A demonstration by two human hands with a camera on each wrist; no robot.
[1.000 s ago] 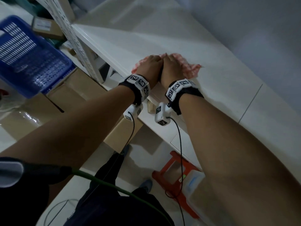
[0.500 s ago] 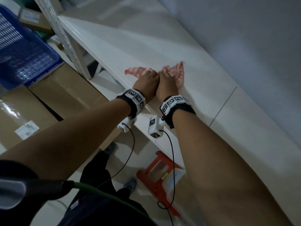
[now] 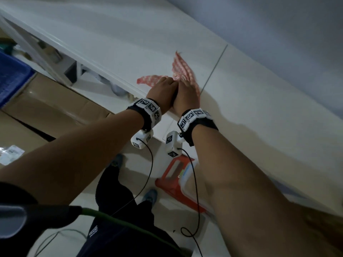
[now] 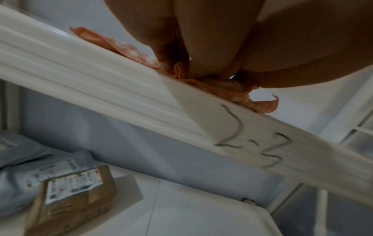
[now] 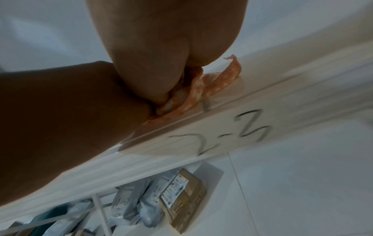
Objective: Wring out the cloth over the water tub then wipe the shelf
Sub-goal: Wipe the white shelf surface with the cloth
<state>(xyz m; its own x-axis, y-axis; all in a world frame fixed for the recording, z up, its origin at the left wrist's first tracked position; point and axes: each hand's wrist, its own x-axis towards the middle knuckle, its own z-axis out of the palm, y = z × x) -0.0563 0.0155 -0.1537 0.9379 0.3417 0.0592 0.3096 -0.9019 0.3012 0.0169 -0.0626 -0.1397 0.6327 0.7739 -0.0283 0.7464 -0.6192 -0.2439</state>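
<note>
A red-and-white checked cloth lies on the white shelf close to its front edge. My left hand and right hand sit side by side on it, touching each other. Their fingers are curled down into the fabric. In the left wrist view the cloth bunches under the left hand at the shelf's lip. In the right wrist view the cloth is crumpled beneath the right hand, and a loose corner sticks up. The fingertips are hidden.
A seam crosses the shelf just right of the cloth, and a grey wall backs it. The front edge carries a handwritten "2-3". Below stand cardboard boxes, a blue basket, a red stool and parcels.
Both hands have slid the cloth to the right along the shelf, from near the upright post to the seam, staying close to the front edge. The cloth now trails out behind them.
</note>
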